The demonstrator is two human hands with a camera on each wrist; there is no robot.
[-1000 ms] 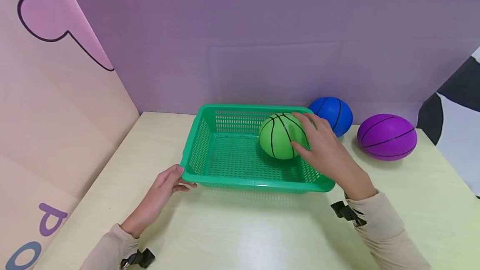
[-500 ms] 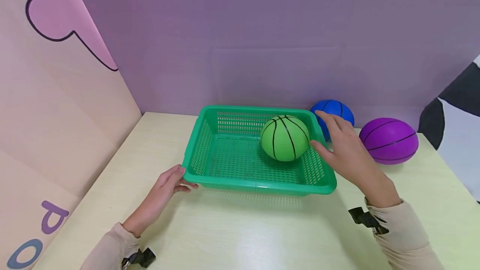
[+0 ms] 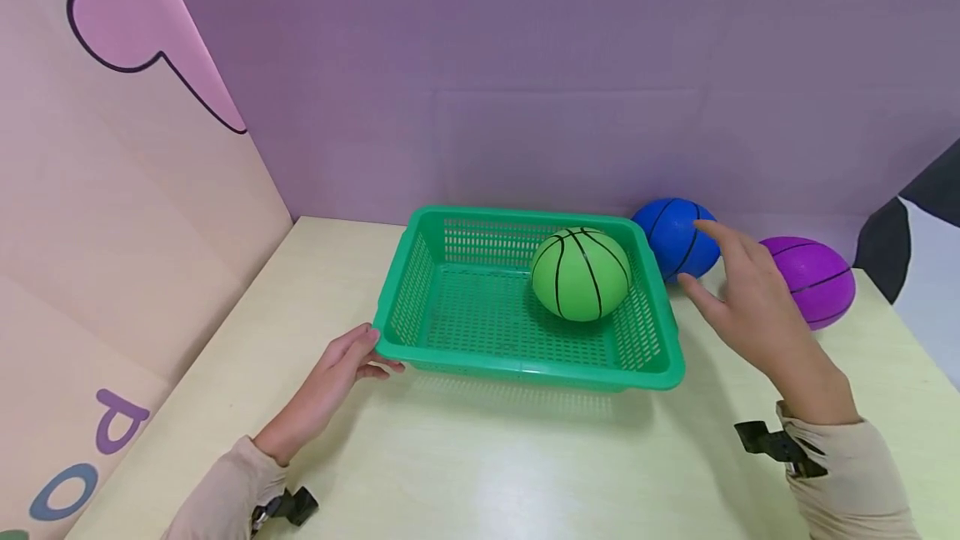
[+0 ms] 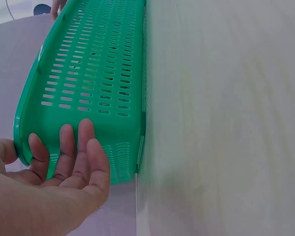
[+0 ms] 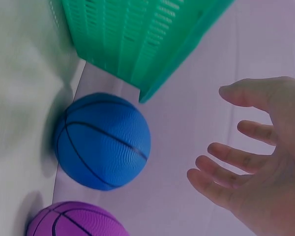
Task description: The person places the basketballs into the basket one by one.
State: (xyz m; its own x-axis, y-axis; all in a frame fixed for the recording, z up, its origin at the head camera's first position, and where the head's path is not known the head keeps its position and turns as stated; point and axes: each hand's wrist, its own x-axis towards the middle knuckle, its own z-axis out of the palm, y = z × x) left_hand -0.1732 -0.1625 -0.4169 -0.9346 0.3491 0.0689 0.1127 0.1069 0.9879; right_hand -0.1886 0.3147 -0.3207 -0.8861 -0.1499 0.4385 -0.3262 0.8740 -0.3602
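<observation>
My left hand [image 3: 330, 386] grips the near left corner of a green plastic basket [image 3: 517, 367]. In the left wrist view the thumb lies at the rim and the curled fingers [image 4: 81, 152] touch the basket's outer wall. A light green mini basketball [image 3: 581, 275] sits inside, toward the basket's right end. Fingers spread and holding nothing, my right hand [image 3: 757, 315] hovers right of the basket, near a blue mini basketball [image 3: 670, 232]. In the right wrist view a gap shows between that hand [image 5: 260, 162] and the blue ball [image 5: 103, 141].
A purple mini basketball [image 3: 821, 282], partly hidden by my right hand in the head view, lies right of the blue one. Behind them rises a purple backdrop [image 3: 525, 140]. A printed panel [image 3: 150, 215] borders the pale wooden table [image 3: 450, 457] on the left.
My right hand has left the green ball inside the basket and moved right, over to the blue ball. The left hand keeps its grip on the basket corner.
</observation>
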